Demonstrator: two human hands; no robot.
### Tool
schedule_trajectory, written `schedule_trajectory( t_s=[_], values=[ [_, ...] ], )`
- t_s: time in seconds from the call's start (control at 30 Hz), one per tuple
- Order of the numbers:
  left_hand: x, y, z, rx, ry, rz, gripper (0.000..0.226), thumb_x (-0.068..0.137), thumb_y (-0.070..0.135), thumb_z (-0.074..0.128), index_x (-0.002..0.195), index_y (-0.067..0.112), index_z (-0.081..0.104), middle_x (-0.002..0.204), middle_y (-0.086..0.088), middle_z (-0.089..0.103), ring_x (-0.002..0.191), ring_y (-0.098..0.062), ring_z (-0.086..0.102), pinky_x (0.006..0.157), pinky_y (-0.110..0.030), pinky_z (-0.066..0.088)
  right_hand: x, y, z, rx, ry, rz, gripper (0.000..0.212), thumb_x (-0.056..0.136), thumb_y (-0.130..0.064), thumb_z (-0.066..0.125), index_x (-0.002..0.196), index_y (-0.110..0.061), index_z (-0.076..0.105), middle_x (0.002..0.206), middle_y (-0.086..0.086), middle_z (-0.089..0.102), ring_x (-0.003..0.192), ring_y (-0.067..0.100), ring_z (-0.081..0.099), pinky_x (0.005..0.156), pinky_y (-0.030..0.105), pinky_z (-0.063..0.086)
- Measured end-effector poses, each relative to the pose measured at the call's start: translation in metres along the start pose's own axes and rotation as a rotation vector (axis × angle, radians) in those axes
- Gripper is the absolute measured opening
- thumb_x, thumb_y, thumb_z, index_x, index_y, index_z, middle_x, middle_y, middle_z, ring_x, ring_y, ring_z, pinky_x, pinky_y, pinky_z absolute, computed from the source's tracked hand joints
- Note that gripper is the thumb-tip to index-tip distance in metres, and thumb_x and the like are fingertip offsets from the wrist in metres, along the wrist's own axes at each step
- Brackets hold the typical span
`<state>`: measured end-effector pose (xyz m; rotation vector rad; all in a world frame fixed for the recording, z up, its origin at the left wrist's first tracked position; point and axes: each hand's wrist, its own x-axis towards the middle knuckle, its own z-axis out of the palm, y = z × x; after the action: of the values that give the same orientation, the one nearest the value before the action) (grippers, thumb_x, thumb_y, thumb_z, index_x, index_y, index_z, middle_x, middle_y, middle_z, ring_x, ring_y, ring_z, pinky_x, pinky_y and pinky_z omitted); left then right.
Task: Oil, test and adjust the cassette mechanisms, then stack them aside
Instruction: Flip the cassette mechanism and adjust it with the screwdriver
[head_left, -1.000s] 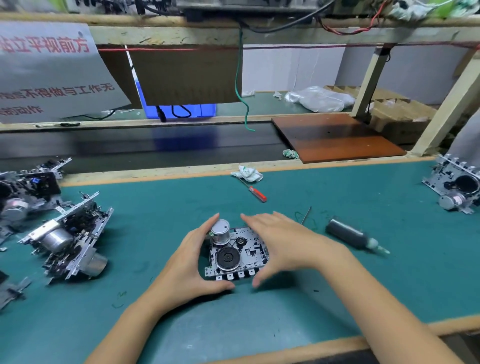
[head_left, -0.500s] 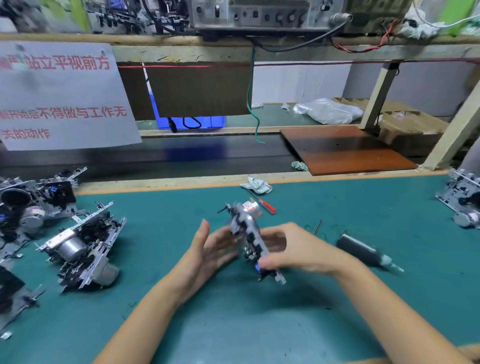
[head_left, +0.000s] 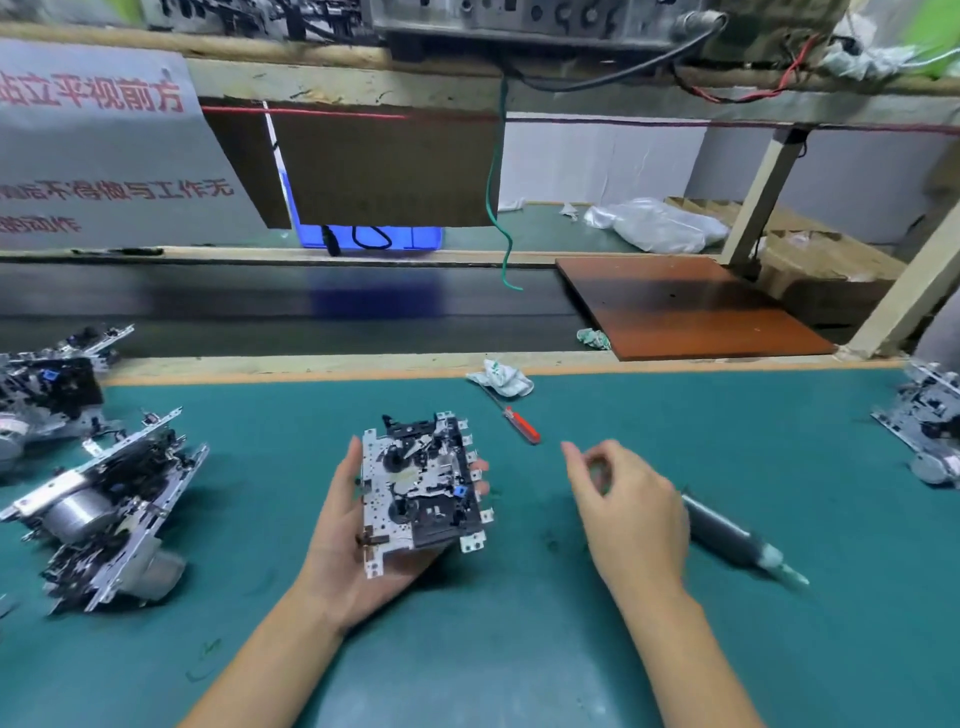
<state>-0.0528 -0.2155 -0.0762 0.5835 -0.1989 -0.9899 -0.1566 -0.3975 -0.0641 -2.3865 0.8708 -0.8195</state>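
Silver cassette mechanism (head_left: 423, 491) lies cradled in the left hand (head_left: 358, 540); right hand (head_left: 631, 512) beside it, empty, fingers loosely curled, seemingly above the oiler (head_left: 737, 540).

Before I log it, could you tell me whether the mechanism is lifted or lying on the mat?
Lifted: the mechanism rests in the left hand.

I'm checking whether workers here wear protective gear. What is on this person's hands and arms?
Nothing that shows. The left hand and right hand are bare, with no gloves, and I see no rings, though the picture is slightly blurred. Both forearms are uncovered to the bottom edge: no sleeves, watch or wrist strap in view.
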Motion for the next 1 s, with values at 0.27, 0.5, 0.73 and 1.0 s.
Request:
schedule_trajectory(
  t_s=[0.27,0.5,0.73,1.0],
  values=[
    [0.002,-0.007,-0.004,0.04,0.054,-0.171,0.093,0.067,0.072,0.055,0.124,-0.002,0.06,0.132,-0.032,0.05,0.118,-0.047,0.054,0.094,-0.052,0.049,0.004,0.009,0.006,-0.545,-0.306,0.087,0.018,0.094,-0.026,0.045,0.11,-0.017,0.046,0.108,-0.002,0.061,0.105,0.02,0.055,0.068,0.03,0.036],
    [0.006,-0.011,-0.006,0.04,0.16,-0.176,0.092,0.077,0.075,0.04,0.121,-0.003,0.061,0.13,-0.034,0.051,0.117,-0.049,0.053,0.099,-0.053,0.044,0.008,0.001,0.008,0.536,-0.551,0.106,0.022,0.099,-0.013,0.041,0.097,-0.02,0.061,0.058,-0.002,0.042,0.046,0.01,0.036,0.044,0.021,0.032],
    [0.01,-0.014,-0.006,0.088,0.252,-0.185,0.075,0.087,0.066,0.033,0.102,0.005,0.074,0.118,-0.02,0.066,0.099,-0.032,0.068,0.08,-0.041,0.055,0.015,-0.008,-0.005,0.687,-1.256,0.203,0.036,0.101,-0.027,0.04,0.068,-0.021,0.052,0.049,-0.006,0.032,0.039,0.007,0.022,0.036,0.014,0.02],
    [0.011,-0.012,-0.007,0.129,0.272,-0.218,0.075,0.084,0.066,0.038,0.11,0.003,0.07,0.123,-0.024,0.061,0.105,-0.034,0.065,0.089,-0.043,0.046,0.003,-0.009,0.002,0.657,-1.274,0.161,0.039,0.098,-0.032,0.045,0.067,-0.012,0.054,0.042,-0.004,0.037,0.036,0.007,0.026,0.036,0.015,0.024]
  ],
)
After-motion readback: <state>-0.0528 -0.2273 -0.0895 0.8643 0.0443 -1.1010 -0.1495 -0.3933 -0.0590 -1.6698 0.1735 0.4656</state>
